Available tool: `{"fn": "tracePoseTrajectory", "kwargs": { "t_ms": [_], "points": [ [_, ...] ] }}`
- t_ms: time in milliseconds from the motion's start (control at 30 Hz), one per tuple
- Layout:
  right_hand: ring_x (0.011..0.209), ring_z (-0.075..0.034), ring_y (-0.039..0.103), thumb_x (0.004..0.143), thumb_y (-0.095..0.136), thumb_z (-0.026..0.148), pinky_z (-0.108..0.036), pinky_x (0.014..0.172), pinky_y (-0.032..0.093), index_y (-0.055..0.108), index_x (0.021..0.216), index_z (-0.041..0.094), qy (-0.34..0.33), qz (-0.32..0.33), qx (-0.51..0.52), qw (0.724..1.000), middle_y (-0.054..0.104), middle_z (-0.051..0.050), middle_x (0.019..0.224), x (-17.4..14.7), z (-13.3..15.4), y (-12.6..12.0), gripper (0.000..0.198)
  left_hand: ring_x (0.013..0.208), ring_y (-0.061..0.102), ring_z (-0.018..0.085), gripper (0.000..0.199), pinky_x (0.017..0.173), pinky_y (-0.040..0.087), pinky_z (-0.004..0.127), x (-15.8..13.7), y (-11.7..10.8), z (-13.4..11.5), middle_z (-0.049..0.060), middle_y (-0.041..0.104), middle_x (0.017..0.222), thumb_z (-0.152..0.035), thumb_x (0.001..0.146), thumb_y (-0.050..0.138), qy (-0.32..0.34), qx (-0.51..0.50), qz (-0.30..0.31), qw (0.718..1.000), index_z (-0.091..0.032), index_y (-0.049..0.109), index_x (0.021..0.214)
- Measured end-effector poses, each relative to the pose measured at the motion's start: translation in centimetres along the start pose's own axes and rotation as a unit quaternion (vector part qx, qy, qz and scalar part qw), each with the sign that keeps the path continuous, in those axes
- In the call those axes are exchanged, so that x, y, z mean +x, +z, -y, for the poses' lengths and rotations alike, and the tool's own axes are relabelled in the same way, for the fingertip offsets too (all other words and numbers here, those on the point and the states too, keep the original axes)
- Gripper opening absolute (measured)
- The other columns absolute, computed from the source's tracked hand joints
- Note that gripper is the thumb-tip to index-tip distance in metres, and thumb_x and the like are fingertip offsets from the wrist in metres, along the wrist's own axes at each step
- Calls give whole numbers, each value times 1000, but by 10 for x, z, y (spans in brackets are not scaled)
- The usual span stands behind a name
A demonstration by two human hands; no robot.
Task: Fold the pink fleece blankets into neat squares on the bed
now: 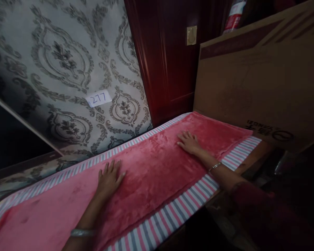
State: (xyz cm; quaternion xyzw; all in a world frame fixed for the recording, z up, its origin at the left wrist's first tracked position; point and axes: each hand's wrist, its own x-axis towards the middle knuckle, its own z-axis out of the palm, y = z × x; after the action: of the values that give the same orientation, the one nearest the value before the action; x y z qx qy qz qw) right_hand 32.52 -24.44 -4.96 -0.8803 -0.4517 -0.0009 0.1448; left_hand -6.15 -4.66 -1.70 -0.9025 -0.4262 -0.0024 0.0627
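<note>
A long pink plush cloth (pixel 151 174) lies spread over a striped cloth (pixel 157 223) on a narrow table. My left hand (pixel 109 178) rests flat on the plush near its middle, fingers spread, with a bangle on the wrist. Farther right, my right hand (pixel 188 142) also lies on the plush, palm down with fingers apart, and a thin bracelet circles that wrist. Neither hand grips anything. The plush looks smooth at the left and slightly rumpled in the nap around the hands.
Behind the table stands a patterned wall (pixel 65 59) with a paper label (pixel 98 98) reading 277. A dark red wooden panel (pixel 167 69) adjoins it. At the right, a large cardboard box (pixel 264 76) borders the table end, with a bottle (pixel 234 17) behind its top edge.
</note>
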Motion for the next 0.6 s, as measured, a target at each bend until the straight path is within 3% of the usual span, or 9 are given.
{"fn": "tracePoseTrajectory", "kwargs": {
  "t_ms": [100, 233, 600],
  "points": [
    [155, -37, 17, 105, 33, 54, -67, 120, 17, 35, 161, 28, 14, 16, -22, 1000, 20, -12, 170, 6, -10, 14, 62, 154, 25, 39, 61, 116, 29, 65, 11, 16, 2, 14, 31, 167, -43, 100, 37, -43, 7, 6, 999, -23, 40, 158],
    [155, -36, 19, 105, 30, 55, -65, 120, 15, 35, 160, 29, 12, 2, -25, 1000, 22, -11, 170, 5, -17, 24, 61, 155, 23, 38, 63, 116, 28, 64, 14, 36, 13, 12, 29, 168, -43, 101, 34, -47, 24, 5, 999, -23, 36, 160],
    [155, -36, 21, 105, 34, 55, -64, 120, 16, 37, 159, 27, 0, -12, -15, 1000, 24, -13, 169, 7, -16, 22, 61, 155, 24, 35, 64, 117, 28, 63, 22, 50, 24, 8, 29, 168, -46, 98, 34, -51, 5, -10, 999, -26, 38, 159]
  ]
}}
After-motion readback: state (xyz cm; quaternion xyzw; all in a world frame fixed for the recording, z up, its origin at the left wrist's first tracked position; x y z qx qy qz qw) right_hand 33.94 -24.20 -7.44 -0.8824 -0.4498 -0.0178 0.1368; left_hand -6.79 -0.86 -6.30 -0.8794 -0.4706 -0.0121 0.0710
